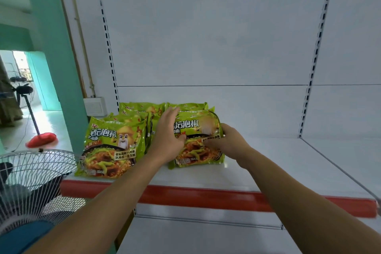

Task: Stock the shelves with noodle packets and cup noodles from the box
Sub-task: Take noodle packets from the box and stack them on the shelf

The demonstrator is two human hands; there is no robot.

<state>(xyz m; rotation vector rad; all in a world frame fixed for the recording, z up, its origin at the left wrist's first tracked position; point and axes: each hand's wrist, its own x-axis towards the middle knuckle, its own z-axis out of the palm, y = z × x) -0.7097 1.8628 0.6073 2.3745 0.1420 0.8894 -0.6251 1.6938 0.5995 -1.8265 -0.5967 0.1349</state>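
Noodle packet (pixel 195 128), green, lies at the front of the white shelf (pixel 268 161), above its red edge strip (pixel 206 194). The left hand (pixel 168 132) presses flat on its left side, fingers straight. The right hand (pixel 228 140) grips its right edge, fingers curled round it. Another stack of packets (pixel 111 146) sits just beside it on the left, with more behind

Green noodle packet (pixel 198 150) is standing on the white shelf (pixel 268 161); left hand (pixel 168 130) is pressing its left side, right hand (pixel 228 140) is gripping its right edge.
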